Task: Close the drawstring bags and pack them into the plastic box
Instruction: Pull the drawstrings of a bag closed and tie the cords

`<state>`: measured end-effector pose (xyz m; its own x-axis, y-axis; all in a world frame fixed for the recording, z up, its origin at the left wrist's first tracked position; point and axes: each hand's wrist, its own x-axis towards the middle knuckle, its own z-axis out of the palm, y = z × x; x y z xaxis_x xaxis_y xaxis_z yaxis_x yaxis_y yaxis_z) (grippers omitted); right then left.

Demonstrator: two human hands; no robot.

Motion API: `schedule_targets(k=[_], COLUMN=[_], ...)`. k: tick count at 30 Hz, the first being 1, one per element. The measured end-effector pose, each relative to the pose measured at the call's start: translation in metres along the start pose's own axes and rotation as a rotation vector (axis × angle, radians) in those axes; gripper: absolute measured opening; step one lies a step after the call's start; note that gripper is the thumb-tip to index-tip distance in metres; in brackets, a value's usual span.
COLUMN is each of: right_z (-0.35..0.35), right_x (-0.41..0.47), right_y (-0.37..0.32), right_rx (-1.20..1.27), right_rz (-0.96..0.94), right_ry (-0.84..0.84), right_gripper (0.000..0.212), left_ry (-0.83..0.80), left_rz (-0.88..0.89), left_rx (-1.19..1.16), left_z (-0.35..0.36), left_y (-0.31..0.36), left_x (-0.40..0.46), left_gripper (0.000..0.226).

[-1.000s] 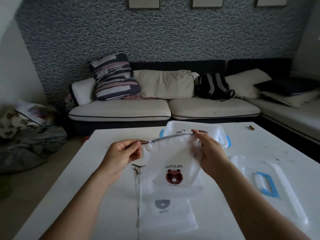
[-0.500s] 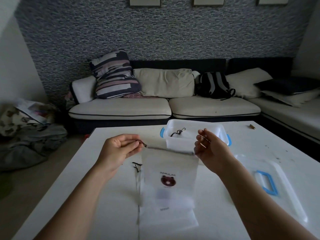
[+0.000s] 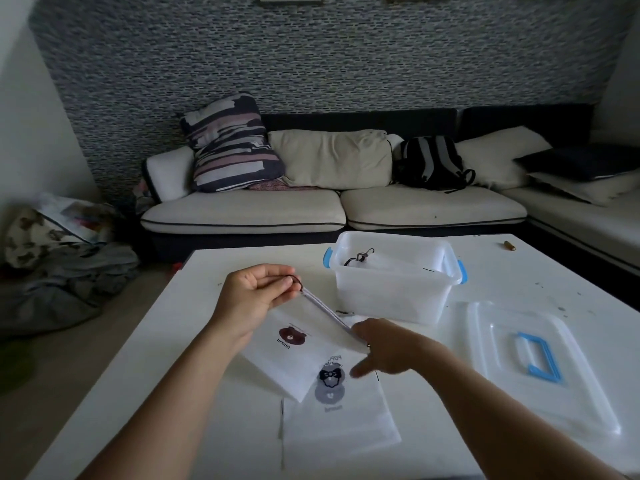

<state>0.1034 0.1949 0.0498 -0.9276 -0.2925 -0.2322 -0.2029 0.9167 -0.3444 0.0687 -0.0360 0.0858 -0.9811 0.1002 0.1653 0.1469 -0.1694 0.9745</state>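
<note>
Fingertips (image 3: pixel 289 284) of the left hand (image 3: pixel 254 299) are curled in against the thumb, pinching the dark cord (image 3: pixel 298 280) at one top corner of a white drawstring bag (image 3: pixel 304 344), which hangs tilted from that pinch across the table (image 3: pixel 207 341). On this bag a brown bear head is printed with the word "brown" under it, read upside down from the head camera. At the bag's other top corner the right hand (image 3: pixel 388 353) reaches in low, its fingers spread and fairly straight, pointing left and down; whether they grip the hem or only touch it cannot be told. Under the held bag lies a stack of flat white bags (image 3: pixel 346 424), the top one showing a dark bear with a bow, part of the word "POPULAR" beside it, and a grey bear showing through from below with faint lettering too dim to read. Just beyond the hands stands the clear plastic box (image 3: pixel 391 292) with blue latches, open, with a dark cord visible inside it. Its clear lid (image 3: pixel 512 393) with a blue handle lies flat to the right. A small brown object (image 3: pixel 509 245) sits at the far right table edge, and a cream sofa (image 3: pixel 332 206) with a striped cushion (image 3: pixel 230 143) and a black backpack (image 3: pixel 431 162) lies behind.
</note>
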Motion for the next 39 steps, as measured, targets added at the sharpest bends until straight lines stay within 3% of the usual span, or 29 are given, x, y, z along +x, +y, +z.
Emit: schedule_targets(k=[2,4,9,16,19,21,27,32,36,39], right_z=[-0.005,-0.017,-0.04,-0.053,-0.054,-0.054,-0.055,-0.057,-0.06,-0.06], right_x=[0.001,-0.001,-0.017,-0.032,-0.031,-0.031,-0.03,-0.026,-0.027,-0.024], right_y=[0.003,0.008,0.029,0.047,0.046,0.046,0.044,0.039,0.043,0.045], right_rx=[0.136,0.393,0.722,0.923,1.03,1.118,1.318,1.49,1.608,1.726], right_rz=[0.05,0.078,0.038,0.045,0.064,0.079,0.125,0.105,0.11,0.125], right_ry=[0.006,-0.01,0.093,0.36,0.387,0.392,0.518,0.532,0.515,0.569], right_gripper=[0.015,0.021,0.022,0.041,0.042,0.041,0.041,0.039,0.037,0.036], left_ry=[0.037,0.096,0.144,0.011,0.015,0.044,0.242,0.3,0.174,0.218], left_rz=[0.015,0.045,0.055,0.057,0.017,-0.039,-0.242,-0.194,-0.267,-0.31], left_rx=[-0.005,0.037,0.312,0.773,0.893,0.807,0.117,0.202,-0.141,-0.29], left_z=[-0.003,-0.011,-0.043,-0.057,-0.055,-0.053,-0.042,-0.038,-0.036,-0.042], left_y=[0.0,-0.001,-0.009,-0.008,-0.006,-0.004,0.004,0.005,0.012,0.009], left_x=[0.003,0.007,0.016,0.015,0.012,0.013,0.02,0.019,0.019,0.028], left_gripper=[0.016,0.017,0.017,0.02,0.026,0.035,0.042,0.044,0.03,0.033])
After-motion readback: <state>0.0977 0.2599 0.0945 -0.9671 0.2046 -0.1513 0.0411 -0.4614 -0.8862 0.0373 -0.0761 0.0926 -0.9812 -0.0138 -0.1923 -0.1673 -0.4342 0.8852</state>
